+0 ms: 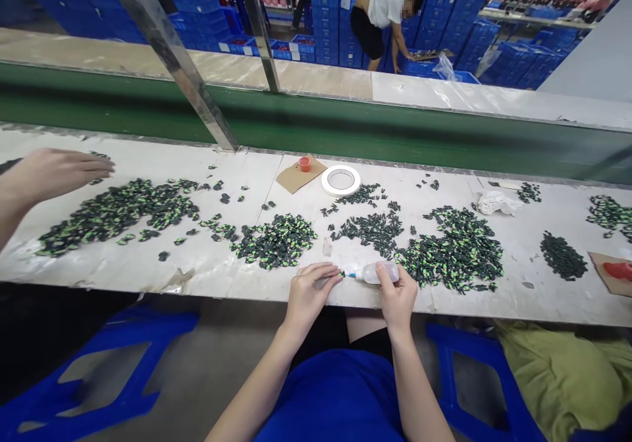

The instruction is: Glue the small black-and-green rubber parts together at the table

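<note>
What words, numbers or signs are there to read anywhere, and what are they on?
None that I can read.
Pale labels on the blue crates at the back: too small and blurred to read.
Bottle in the right hand: no writing shows, though fingers cover part of it.
Tape roll: no writing that I can see.
Small pieces on the table: too tiny to tell if anything is marked.

Worn white bench, strewn with heaped black-and-green parts, small dark pieces, white ring-shaped roll, brown cardboard, crumpled white wad.
</note>
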Motion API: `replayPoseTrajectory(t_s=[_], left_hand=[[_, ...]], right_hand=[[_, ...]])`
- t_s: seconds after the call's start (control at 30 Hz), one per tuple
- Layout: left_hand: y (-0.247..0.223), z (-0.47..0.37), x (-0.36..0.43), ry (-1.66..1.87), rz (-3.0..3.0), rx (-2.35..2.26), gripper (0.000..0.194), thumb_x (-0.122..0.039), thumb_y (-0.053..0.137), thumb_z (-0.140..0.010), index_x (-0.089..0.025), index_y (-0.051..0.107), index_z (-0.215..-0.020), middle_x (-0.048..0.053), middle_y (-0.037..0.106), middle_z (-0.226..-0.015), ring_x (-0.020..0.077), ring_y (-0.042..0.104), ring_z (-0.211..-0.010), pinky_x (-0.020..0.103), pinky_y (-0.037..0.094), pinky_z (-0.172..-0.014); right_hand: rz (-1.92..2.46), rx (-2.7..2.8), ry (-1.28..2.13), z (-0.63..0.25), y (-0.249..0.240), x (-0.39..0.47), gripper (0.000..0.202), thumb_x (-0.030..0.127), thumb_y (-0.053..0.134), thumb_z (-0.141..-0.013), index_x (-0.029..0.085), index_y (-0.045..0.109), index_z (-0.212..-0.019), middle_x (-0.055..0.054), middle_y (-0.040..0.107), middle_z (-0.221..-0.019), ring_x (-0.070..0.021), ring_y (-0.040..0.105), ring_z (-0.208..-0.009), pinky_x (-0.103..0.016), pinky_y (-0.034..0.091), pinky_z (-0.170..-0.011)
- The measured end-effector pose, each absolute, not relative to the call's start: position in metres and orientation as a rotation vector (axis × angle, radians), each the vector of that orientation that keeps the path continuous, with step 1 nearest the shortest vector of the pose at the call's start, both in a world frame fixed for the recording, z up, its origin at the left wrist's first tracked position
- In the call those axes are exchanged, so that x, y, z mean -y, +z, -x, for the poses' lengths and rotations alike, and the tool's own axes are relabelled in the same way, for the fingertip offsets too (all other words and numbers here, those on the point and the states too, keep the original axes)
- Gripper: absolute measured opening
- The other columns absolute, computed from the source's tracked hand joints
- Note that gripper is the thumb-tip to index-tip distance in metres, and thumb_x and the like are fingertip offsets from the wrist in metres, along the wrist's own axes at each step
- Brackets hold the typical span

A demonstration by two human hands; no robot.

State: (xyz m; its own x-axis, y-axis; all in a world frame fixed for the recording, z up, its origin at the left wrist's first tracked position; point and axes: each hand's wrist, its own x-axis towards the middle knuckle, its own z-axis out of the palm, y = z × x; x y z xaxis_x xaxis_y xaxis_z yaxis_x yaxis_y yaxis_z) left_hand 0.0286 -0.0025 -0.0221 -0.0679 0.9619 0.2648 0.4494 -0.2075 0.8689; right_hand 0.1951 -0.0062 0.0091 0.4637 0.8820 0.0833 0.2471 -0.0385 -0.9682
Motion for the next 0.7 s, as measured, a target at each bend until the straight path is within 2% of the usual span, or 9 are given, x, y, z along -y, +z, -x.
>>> replayPoseTrajectory(t_s=[0.13, 0.23, 0.4, 0.57, 0.7], left_hand=[[-0.022, -0.028, 0.002, 1.244, -1.662, -1.499, 0.008, -0.026, 0.073, -0.076, -0.023, 0.077, -0.081, 0.005, 0.077, -0.085, 0.0227, 0.071, -0.086, 0.037, 0.057, -0.083], [-0.021, -0.028, 0.001, 1.243, -1.661, -1.474, 0.009, -0.026, 0.072, -0.076, -0.023, 0.077, -0.082, 0.006, 0.076, -0.085, 0.0228, 0.071, -0.087, 0.037, 0.057, -0.082], [-0.019, -0.021, 0.006, 1.209, -1.763, -1.475, 0.009, -0.024, 0.069, -0.079, -0.024, 0.076, -0.084, 0.005, 0.075, -0.085, 0.0227, 0.069, -0.089, 0.037, 0.055, -0.082], [-0.017, -0.009, 0.011, 1.157, -1.824, -1.549, 0.011, -0.026, 0.069, -0.078, -0.025, 0.075, -0.088, 0.004, 0.075, -0.087, 0.0249, 0.066, -0.094, 0.042, 0.052, -0.085], [-0.018, -0.006, 0.009, 1.183, -1.820, -1.506, 0.016, -0.027, 0.070, -0.077, -0.025, 0.075, -0.092, 0.006, 0.075, -0.093, 0.0267, 0.061, -0.102, 0.044, 0.051, -0.090]], right_hand=[[1.533, 0.932, 0.695, -0.198, 0.006, 0.008, 0.037, 0.047, 0.064, -0.072, 0.019, 0.048, -0.056, 0.005, 0.044, -0.049, -0.0098, 0.040, -0.047, -0.023, 0.034, -0.046], [1.435, 0.805, 0.731, -0.203, 0.002, 0.008, 0.035, 0.050, 0.065, -0.073, 0.017, 0.055, -0.068, 0.003, 0.053, -0.057, -0.0118, 0.047, -0.050, -0.024, 0.040, -0.048], [1.348, 0.904, 0.767, -0.196, 0.001, -0.002, 0.039, 0.039, 0.078, -0.063, 0.020, 0.054, -0.086, -0.003, 0.069, -0.078, -0.0198, 0.067, -0.074, -0.033, 0.053, -0.071], [1.348, 1.203, 0.841, -0.164, -0.002, -0.021, 0.047, 0.033, 0.080, -0.061, 0.021, 0.058, -0.101, -0.008, 0.074, -0.096, -0.0231, 0.070, -0.089, -0.038, 0.056, -0.084], [1.317, 1.378, 0.863, -0.160, -0.006, -0.029, 0.050, 0.038, 0.078, -0.064, 0.020, 0.061, -0.107, -0.009, 0.073, -0.103, -0.0235, 0.070, -0.093, -0.039, 0.057, -0.084]])
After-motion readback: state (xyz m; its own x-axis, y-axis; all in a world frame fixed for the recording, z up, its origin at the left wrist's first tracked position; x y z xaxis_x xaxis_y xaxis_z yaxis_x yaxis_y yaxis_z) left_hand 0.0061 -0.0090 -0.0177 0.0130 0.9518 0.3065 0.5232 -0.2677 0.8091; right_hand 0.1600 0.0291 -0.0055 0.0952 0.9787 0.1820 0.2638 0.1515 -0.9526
